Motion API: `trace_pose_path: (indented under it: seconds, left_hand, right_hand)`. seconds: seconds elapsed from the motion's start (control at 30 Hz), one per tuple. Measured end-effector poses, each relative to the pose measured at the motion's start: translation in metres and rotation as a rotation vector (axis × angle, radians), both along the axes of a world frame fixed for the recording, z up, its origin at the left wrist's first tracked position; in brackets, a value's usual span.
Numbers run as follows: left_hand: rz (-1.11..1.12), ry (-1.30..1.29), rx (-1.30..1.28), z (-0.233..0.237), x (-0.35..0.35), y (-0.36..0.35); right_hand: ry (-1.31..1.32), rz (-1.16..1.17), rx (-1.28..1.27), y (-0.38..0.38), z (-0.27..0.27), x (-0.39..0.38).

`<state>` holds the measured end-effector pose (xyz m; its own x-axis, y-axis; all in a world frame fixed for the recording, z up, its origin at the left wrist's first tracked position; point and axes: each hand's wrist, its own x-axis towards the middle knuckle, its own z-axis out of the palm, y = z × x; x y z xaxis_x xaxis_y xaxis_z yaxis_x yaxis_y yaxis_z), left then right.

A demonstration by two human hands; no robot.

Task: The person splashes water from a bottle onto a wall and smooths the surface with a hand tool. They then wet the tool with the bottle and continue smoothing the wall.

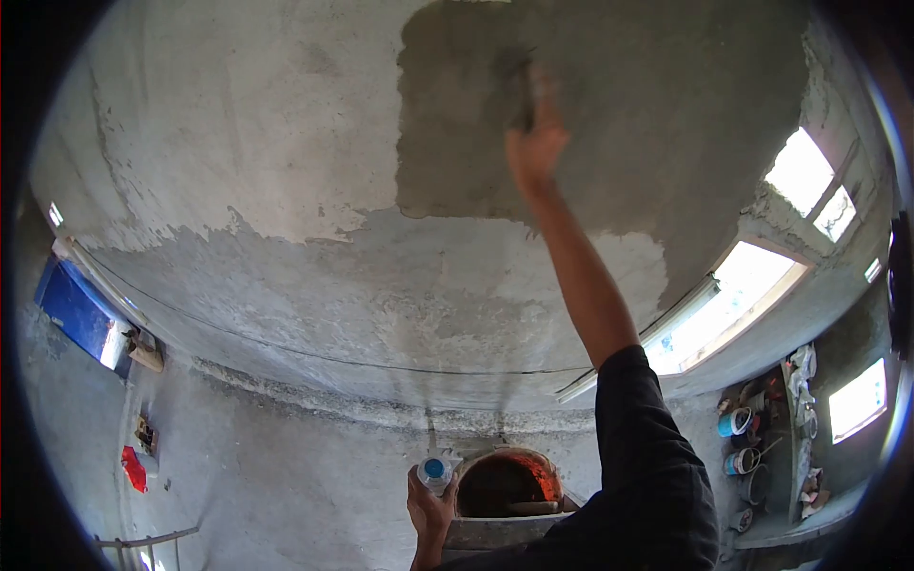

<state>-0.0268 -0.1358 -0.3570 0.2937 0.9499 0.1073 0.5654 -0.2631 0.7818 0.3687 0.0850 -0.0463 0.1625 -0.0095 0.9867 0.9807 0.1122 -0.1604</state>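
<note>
My right arm stretches up to the wall (pixel 267 114), where my right hand (pixel 540 133) is closed around a dark flat tool (pixel 521 95) held against the surface. Motion smears the tool, so its exact kind cannot be told. Around it lies a dark, damp-looking patch (pixel 447 162) with a ragged lower edge, beside paler grey wall. Low in front of me, my left hand (pixel 430 509) is wrapped round a clear plastic bottle (pixel 435 473) with a blue top. Just right of that hand stands a tub (pixel 545 473) with an orange inner wall and a dark inside.
A thin cable (pixel 381 365) runs along the lower wall. Bright window openings (pixel 728 305) are on the right, with several buckets (pixel 735 423) near a shelf below. On the left are a blue panel (pixel 81 306) and a red object (pixel 134 469) on the floor.
</note>
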Motion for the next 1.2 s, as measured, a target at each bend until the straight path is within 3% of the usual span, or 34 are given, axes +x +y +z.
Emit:
trace_pose_path:
  seconds: [0.1, 0.17, 0.23, 0.37, 0.47, 0.53, 0.67, 0.7, 0.77, 0.8, 0.87, 0.93, 1.0, 1.1, 1.17, 1.2]
  left_hand:
    - [0.011, 0.010, -0.033, 0.001, 0.000, -0.001]
    - [0.049, 0.004, -0.067, 0.001, 0.002, -0.002]
    - [0.035, 0.019, -0.051, 0.001, 0.000, -0.002]
    - [0.023, 0.037, -0.025, 0.000, 0.002, -0.001]
    - [0.011, 0.001, -0.013, -0.004, 0.001, -0.001]
    - [0.014, 0.011, -0.008, -0.001, 0.001, 0.000]
    - [0.026, 0.040, 0.008, -0.002, 0.001, -0.001]
    - [0.029, 0.044, -0.001, -0.002, 0.001, -0.002]
    - [0.029, 0.014, -0.025, -0.002, 0.000, -0.002]
    - [0.031, 0.014, -0.031, -0.001, 0.001, -0.002]
    - [0.016, 0.022, -0.031, 0.001, 0.000, -0.002]
    - [0.027, 0.011, -0.051, 0.006, 0.001, -0.003]
    - [0.036, -0.011, -0.058, 0.004, 0.002, -0.002]
    - [0.011, -0.025, -0.034, -0.004, 0.001, -0.001]
    - [0.018, -0.039, -0.027, 0.000, 0.001, -0.002]
    - [0.016, -0.038, -0.029, -0.001, 0.001, -0.002]
  right_hand:
    - [-0.051, -0.078, 0.124, -0.003, 0.043, 0.031]
    - [-0.082, -0.139, 0.152, 0.007, 0.044, 0.043]
    - [-0.287, -0.286, -0.087, 0.026, 0.019, 0.050]
    - [-0.345, -0.102, -0.530, 0.039, -0.066, 0.023]
    - [-0.165, 0.013, -0.487, 0.019, -0.071, 0.004]
    - [-0.074, 0.073, -0.194, 0.001, -0.032, 0.002]
    - [-0.190, -0.124, 0.146, -0.015, 0.062, 0.042]
    - [-0.186, -0.120, 0.138, -0.011, 0.069, 0.045]
    - [-0.060, -0.472, -0.440, -0.009, 0.073, 0.049]
    - [-0.062, -0.470, -0.446, -0.009, 0.064, 0.054]
    - [-0.427, -0.244, -0.299, -0.005, 0.020, 0.069]
    - [-0.499, -0.400, -0.605, -0.006, -0.042, 0.072]
    - [-0.525, -0.221, -0.662, -0.015, -0.084, 0.075]
    - [-0.334, -0.119, -0.561, -0.034, -0.073, 0.056]
    - [-0.189, -0.114, -0.425, -0.044, -0.018, 0.042]
    - [-0.242, -0.131, -0.251, -0.045, 0.013, 0.042]
